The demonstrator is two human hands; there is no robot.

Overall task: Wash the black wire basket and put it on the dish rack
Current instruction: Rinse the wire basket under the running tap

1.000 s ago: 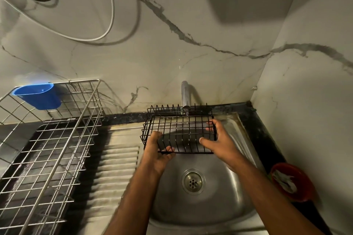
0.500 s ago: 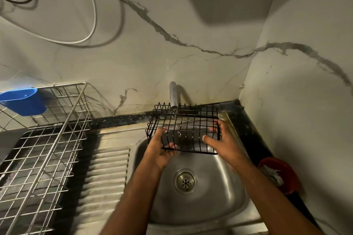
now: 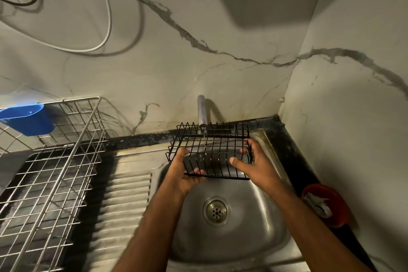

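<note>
Basket: black wire basket (image 3: 209, 150), rectangular, thin dark grid wires with a zigzag edge along the far rim, held tilted above the steel sink (image 3: 254, 227) directly beneath the tap (image 3: 202, 112). Left hand (image 3: 184, 174) grips its left end, fingers curled round the wires. Right hand (image 3: 256, 165) grips the right end, thumb on the near side. Dish rack (image 3: 55, 172) stands well apart at left.

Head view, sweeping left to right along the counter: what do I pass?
Blue cup → dish rack → ribbed drainboard → left hand → black wire basket → right hand → red bowl.
</note>
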